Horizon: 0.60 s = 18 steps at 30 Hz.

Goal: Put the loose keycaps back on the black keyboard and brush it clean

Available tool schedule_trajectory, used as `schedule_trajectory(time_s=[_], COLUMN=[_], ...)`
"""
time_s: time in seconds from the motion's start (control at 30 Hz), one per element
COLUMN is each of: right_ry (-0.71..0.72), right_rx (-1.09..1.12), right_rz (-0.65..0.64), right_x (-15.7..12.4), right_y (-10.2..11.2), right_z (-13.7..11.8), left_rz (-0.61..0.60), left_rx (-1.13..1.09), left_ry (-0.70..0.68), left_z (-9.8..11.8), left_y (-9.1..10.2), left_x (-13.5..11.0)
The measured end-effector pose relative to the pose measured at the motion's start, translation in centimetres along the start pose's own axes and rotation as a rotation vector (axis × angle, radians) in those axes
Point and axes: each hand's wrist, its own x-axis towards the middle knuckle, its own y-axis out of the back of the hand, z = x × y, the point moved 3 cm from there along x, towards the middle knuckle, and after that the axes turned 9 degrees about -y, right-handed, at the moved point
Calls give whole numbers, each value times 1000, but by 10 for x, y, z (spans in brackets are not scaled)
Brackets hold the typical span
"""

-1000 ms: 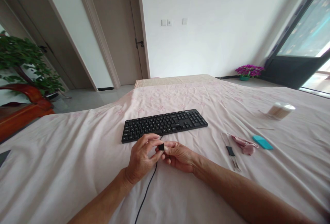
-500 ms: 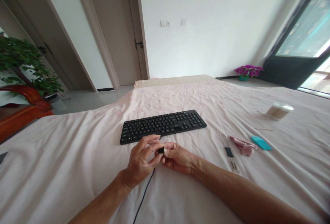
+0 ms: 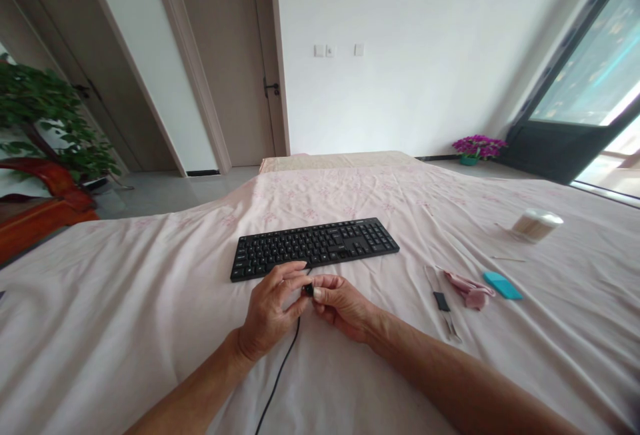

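A small black piece is pinched between the fingertips of both hands; its exact kind is too small to tell. My left hand touches it from the left with thumb and forefinger, its other fingers loosely bent. My right hand grips it from the right with thumb and forefinger. Just beyond the hands a black keyboard lies flat on the pink cloth. A thin black cable shows at the keyboard's near edge, passes out of sight behind my fingers and runs toward me.
To the right lie a thin metal tool with a black grip, a folded pink cloth and a turquoise flat piece. Farther back is a clear tub of cotton swabs, with one loose swab nearby. Wrinkled pink fabric covers the surface.
My hands stay together and have shifted very slightly left. The black piece appears turned a little between the fingertips. The whole view has tilted slightly.
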Motion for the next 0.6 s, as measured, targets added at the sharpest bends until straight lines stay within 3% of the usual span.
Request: schedule_trajectory(time_s=[0.37, 0.5, 0.6], right_ry=[33, 252, 483], right_rx=[-81, -362, -617], right_rz=[89, 323, 559], right_x=[1, 4, 4], right_y=[0, 28, 60], right_z=[2, -30, -67], left_rz=[-59, -74, 112], left_rx=[26, 134, 259], left_ry=[25, 47, 234], left_z=[-5, -23, -55], left_y=[-4, 11, 31], left_x=[-5, 0, -3])
